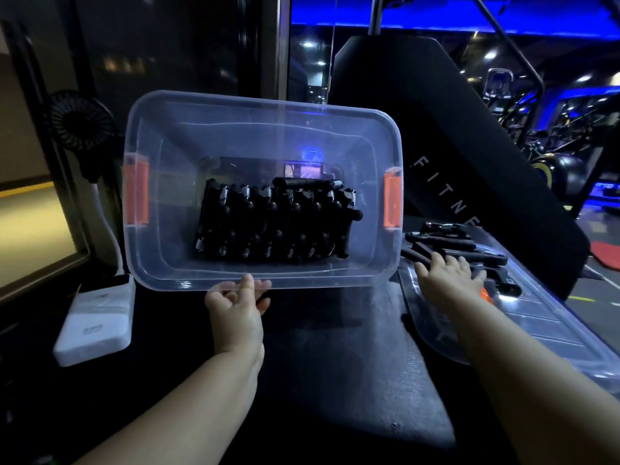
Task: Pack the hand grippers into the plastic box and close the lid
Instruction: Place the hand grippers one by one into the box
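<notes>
Both forearms are reaching forward. The left hand (235, 307) is pinching the plastic box (167, 280) by its rim; the right hand (448, 278) is lying flat, fingers spread.

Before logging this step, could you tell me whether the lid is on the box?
No, the lid lies right of the open box, under loose grippers.

White spaced capitals "F I T N E" run slantwise down the black pad (436, 122) behind the box (235, 280), just past its right end. Any further letters are hidden. The white power bank (97, 327) at the left edge of the bench (335, 380) bears grey print too small to read.
</notes>
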